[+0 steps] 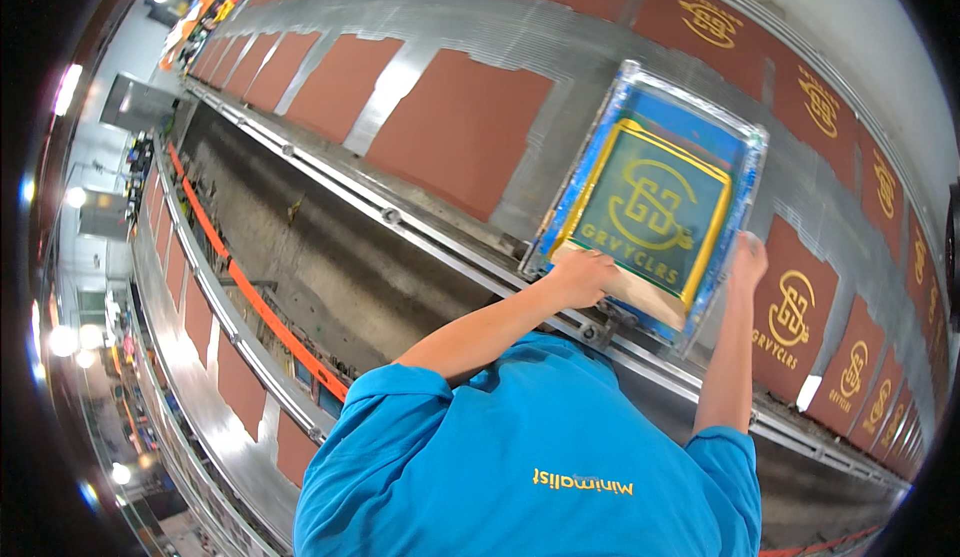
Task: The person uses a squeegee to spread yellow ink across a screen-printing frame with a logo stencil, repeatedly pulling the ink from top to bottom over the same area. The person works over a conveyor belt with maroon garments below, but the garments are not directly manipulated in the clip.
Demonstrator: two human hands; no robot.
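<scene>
A screen-printing frame [745, 172] with blue-taped edges and a green mesh bearing a yellow emblem lies flat on the long metal table [470, 27]. Across the frame's near end lies a wooden squeegee [640, 295]. My left hand [582, 277] is closed on the squeegee's left part. My right hand [748, 257] grips the frame's right near corner. To the right of the frame lie red-brown fabric panels printed with the yellow emblem [795, 307]. To its left lie plain red-brown panels [455, 127].
A metal rail [400, 219] with bolts runs along the table's near edge. Below it lies a grey floor aisle [330, 277] with an orange strip [260, 307]. A second table with red-brown panels [235, 382] stands at the left. More printed panels line the far row [705, 17].
</scene>
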